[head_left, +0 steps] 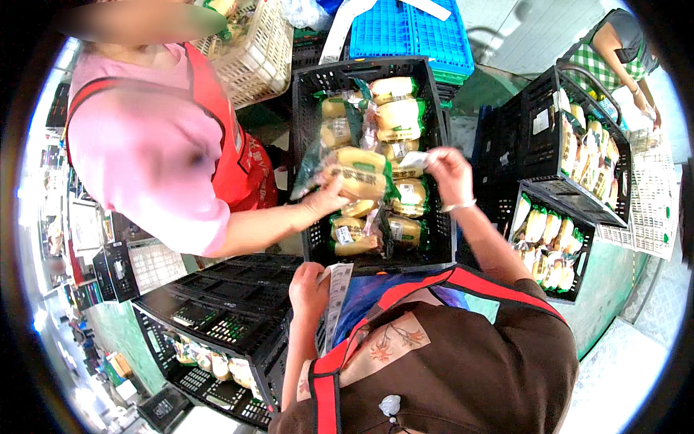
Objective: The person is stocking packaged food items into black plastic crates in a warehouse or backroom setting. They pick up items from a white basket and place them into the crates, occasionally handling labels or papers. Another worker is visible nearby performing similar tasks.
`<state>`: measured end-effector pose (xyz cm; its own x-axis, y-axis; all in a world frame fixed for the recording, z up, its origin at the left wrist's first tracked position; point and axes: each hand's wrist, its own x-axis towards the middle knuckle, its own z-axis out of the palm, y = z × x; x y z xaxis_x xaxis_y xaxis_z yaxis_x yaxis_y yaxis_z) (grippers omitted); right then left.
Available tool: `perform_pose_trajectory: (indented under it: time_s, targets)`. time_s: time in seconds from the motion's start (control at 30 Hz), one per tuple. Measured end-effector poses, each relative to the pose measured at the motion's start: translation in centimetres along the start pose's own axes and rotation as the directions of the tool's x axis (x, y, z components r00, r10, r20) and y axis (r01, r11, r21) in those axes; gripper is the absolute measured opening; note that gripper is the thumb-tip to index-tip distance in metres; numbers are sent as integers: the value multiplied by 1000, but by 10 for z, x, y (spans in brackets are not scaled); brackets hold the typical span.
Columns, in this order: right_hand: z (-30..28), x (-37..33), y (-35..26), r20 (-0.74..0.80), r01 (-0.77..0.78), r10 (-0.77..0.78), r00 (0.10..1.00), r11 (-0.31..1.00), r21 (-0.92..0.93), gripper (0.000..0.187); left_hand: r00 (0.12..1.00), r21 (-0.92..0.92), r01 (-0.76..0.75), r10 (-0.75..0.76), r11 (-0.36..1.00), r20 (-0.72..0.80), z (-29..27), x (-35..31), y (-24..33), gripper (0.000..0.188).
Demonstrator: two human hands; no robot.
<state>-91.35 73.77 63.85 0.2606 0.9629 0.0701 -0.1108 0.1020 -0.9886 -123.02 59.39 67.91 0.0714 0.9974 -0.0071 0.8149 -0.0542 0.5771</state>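
Observation:
In front of me stands a black plastic crate [446, 242] holding several clear bags of pale yellow produce with green ends, some bearing white labels. My right hand [451, 177], above the crate's right side, pinches a small white sticker [415, 160] beside a bag. At the crate's near edge, my left hand [309, 289] is closed on a long strip of labels [338, 302] that hangs down. A co-worker's hand [327, 194] reaches in from the left, holding up one bag of produce [356, 173] over the others.
A person in pink sleeves and a red apron [242, 170] stands close at left. Black crates of bagged produce [553, 155] stand at right, more stacked crates [217, 296] at lower left. Behind are blue crates [412, 32] and a white basket [267, 58]. Another person [614, 54] is at far right.

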Motion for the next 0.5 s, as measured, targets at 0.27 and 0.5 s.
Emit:
perform_pose_trajectory:
  time_s: [0.27,0.5]
  targets:
    - [-58,65,5,264,227,-65,962,728,-647,9,986,-2,92,-91,996,143,5,-8,7,15]
    - [-47,78,37,551,473,111,827,391,-789,13,988,-43,25,-18,999,156,17,-1,10,27]
